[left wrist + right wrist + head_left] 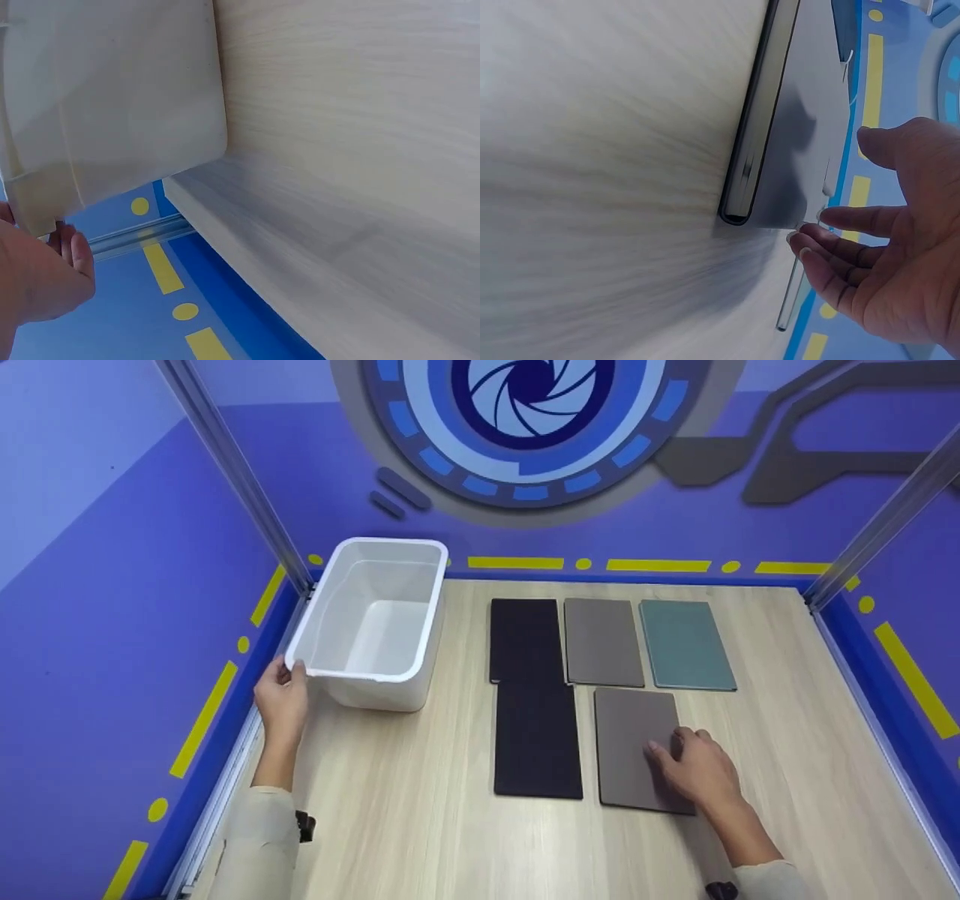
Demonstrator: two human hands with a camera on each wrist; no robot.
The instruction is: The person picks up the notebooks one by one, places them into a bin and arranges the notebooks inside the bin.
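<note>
Head view: the front brown notebook (634, 750) lies flat to the right of the white bin (382, 694) and nearer the person than it. The right hand (701, 765) is over this notebook's right side, fingers loosely bent, thumb spread apart, gripping nothing. In the right wrist view the cover lies below the hand and bears its shadow; whether a fingertip grazes the edge I cannot tell. At the bin's near left corner, the left hand (283, 697) pinches the rim between thumb and curled fingers.

Between the bin and the front brown notebook lies the front black notebook (536, 740). A farther row, beside the bin and running rightward from it, holds the back black notebook (525, 641), the back brown notebook (604, 641) and the green notebook (688, 645).

All rest on a pale wood-grained table (420, 825). Behind the bin stands a blue-purple wall (285, 465) with a round lens design (529, 382) and yellow dashes (516, 563). One metal post (238, 472) rises just behind the bin's left side; another post (885, 530) stands far to its right.
</note>
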